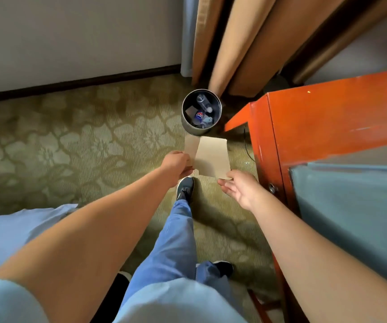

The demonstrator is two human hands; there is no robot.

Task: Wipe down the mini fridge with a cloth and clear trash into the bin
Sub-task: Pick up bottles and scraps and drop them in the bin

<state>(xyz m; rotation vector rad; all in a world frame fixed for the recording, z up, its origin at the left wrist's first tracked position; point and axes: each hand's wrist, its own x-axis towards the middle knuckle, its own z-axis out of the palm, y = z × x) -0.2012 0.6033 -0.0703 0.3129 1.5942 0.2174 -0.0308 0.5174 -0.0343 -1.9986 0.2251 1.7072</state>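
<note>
From the head camera I see the bin (201,111) standing on the carpet (71,141), a round dark can just in front of the curtains (234,43) and just left of the orange cabinet (327,117). Inside the bin lie a clear bottle (203,101), a can with a red, white and blue logo (199,115) and a few other scraps I cannot make out.

Just on the near side of the bin, a folded piece of cardboard (212,157) is held in the air between both hands, its far edge close to the bin's wall. My left hand (176,164) pinches the cardboard's left side, fingers curled round the edge. My right hand (239,188) is palm up with the fingers spread and relaxed, the fingertips touching the cardboard's near right corner from below.

Nearer than the bin, below the cardboard, one dark shoe (185,186) steps forward on the carpet, with a blue trouser leg (171,241) behind it. Right of the bin, past the cabinet's edge, a grey-blue surface (355,206) fills the side of the view; I cannot tell what it is. A pale blue bed sheet (6,234) sits well left of the bin, at the near edge.
</note>
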